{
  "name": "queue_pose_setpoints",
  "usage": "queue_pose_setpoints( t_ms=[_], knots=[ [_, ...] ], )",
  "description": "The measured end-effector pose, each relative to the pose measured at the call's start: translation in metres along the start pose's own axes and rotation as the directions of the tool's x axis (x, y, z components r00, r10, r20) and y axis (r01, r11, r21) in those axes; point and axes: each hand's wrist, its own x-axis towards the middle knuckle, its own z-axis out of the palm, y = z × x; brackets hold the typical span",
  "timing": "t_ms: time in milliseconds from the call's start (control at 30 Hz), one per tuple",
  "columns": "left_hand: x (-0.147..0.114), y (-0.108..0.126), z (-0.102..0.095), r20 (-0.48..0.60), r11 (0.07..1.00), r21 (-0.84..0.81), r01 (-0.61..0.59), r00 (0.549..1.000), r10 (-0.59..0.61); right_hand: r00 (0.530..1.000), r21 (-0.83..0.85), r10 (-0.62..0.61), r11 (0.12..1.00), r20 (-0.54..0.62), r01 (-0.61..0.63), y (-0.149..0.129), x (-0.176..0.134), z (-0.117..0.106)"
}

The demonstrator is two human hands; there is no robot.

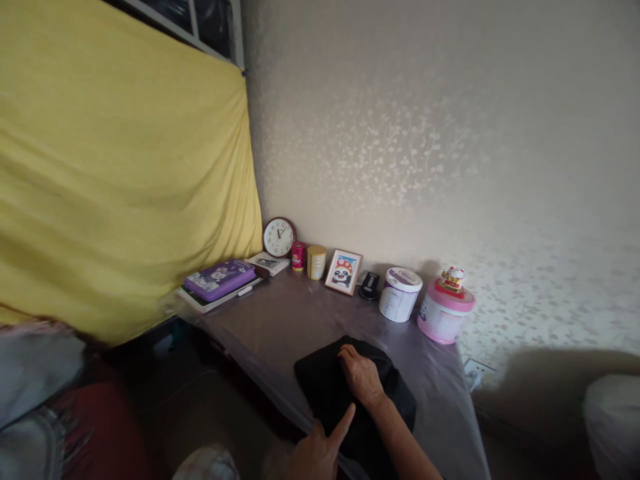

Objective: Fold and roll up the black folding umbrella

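Note:
A piece of folded black cloth lies on the table near its front edge; whether it is a garment or a bag I cannot tell. My right hand rests on top of it, its fingers bent together and pinching at the fabric near the far side. Lower down, my left hand is at the near edge of the cloth with its index finger stretched out over it. The rest of that hand is partly cut off by the bottom of the view.
Along the wall stand a round clock, a red can, a yellow-lidded tin, a framed panda picture, a black case, a white tub and a pink tub topped by a cat figurine. A purple case lies left.

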Motion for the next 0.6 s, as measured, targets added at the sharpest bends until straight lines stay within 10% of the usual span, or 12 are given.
queue_pose_setpoints(
  t_ms=[600],
  knots=[
    [-0.004,-0.006,0.005,-0.067,0.992,-0.13,0.003,0.998,-0.012,0.967,0.316,-0.131,0.928,-0.219,0.198,-0.004,-0.035,-0.02]
  ],
)
